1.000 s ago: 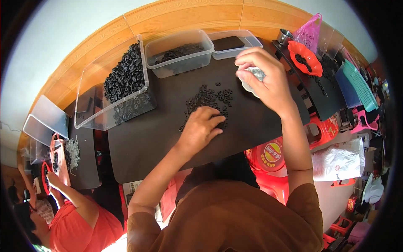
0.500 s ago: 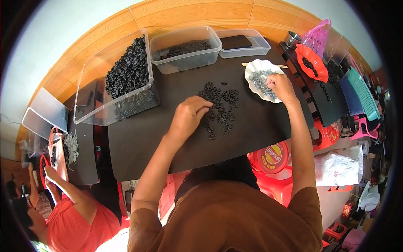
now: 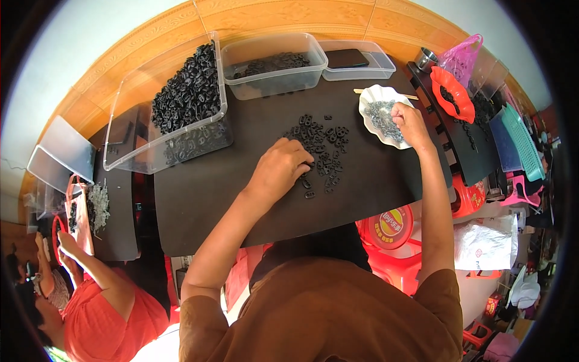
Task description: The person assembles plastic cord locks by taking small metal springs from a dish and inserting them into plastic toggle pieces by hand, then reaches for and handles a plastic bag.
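On the dark table lies a loose spread of small black ring-like plastic pieces (image 3: pixel 330 137). My left hand (image 3: pixel 278 168) rests at its left edge, palm down. Its thumb and fingers curl inward among the pieces, and what they pinch is hidden. Farther right stands a white scalloped bowl (image 3: pixel 368 128) with many tiny clear or silvery bits (image 3: pixel 381 120) in it. My right hand (image 3: pixel 411 127) is over the bowl's right side, fingers bunched with their tips among the bits. Whatever it grips is too small to make out.
A large clear bin (image 3: pixel 226 96) heaped with black pieces stands at the back left. Beside it are a second clear bin (image 3: pixel 274 92) and a shallow one (image 3: pixel 362 73) holding a dark flat object. Chopsticks (image 3: pixel 362 91) lie behind the bowl. A person in red (image 3: pixel 114 314) sits at left.
The whole view has shifted slightly. My left hand has come a little nearer and to the right along the black pieces, its fingers curling more. My right hand stays at the bowl.
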The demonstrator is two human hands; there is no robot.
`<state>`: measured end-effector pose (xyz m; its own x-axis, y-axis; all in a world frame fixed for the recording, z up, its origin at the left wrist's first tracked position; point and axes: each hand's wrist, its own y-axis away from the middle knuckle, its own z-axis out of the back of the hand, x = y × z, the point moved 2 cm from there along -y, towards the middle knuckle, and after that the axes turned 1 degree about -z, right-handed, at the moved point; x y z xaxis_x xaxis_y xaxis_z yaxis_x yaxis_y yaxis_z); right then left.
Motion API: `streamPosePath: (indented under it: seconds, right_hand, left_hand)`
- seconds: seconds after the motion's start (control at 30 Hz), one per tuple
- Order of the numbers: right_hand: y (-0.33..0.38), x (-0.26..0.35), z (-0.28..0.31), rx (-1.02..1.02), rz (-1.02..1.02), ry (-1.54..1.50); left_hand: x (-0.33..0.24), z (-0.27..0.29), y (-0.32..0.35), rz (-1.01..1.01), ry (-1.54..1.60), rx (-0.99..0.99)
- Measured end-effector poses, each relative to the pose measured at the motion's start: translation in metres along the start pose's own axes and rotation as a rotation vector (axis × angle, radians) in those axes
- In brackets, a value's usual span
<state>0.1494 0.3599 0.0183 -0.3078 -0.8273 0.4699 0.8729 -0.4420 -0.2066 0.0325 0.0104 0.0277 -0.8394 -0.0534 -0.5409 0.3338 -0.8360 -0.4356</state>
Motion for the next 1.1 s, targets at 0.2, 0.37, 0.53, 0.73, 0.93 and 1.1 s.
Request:
streamPosePath:
  seconds: [0.2, 0.37, 0.53, 0.73, 0.93, 1.1]
  right_hand:
    - [0.001, -0.003, 0.003, -0.072, 0.067, -0.036]
    - [0.001, -0.009, 0.006, -0.094, 0.012, -0.096]
    - [0.0, -0.01, 0.008, -0.084, -0.074, -0.298]
    - [-0.002, -0.019, 0.005, -0.069, -0.047, -0.351]
    - [-0.006, -0.007, 0.003, -0.033, 0.009, -0.134]
    - [-0.015, 0.02, -0.001, -0.067, 0.059, -0.049]
  left_hand:
    - [0.001, -0.01, -0.009, -0.021, -0.153, 0.084]
    - [0.005, -0.013, -0.011, -0.011, -0.224, 0.135]
    - [0.01, -0.014, -0.014, -0.052, -0.054, -0.036]
    - [0.009, -0.006, -0.02, 0.168, 0.184, -0.009]
    - [0.007, -0.002, -0.021, 0.164, 0.286, -0.082]
    - [0.015, -0.005, -0.018, 0.232, 0.356, -0.028]
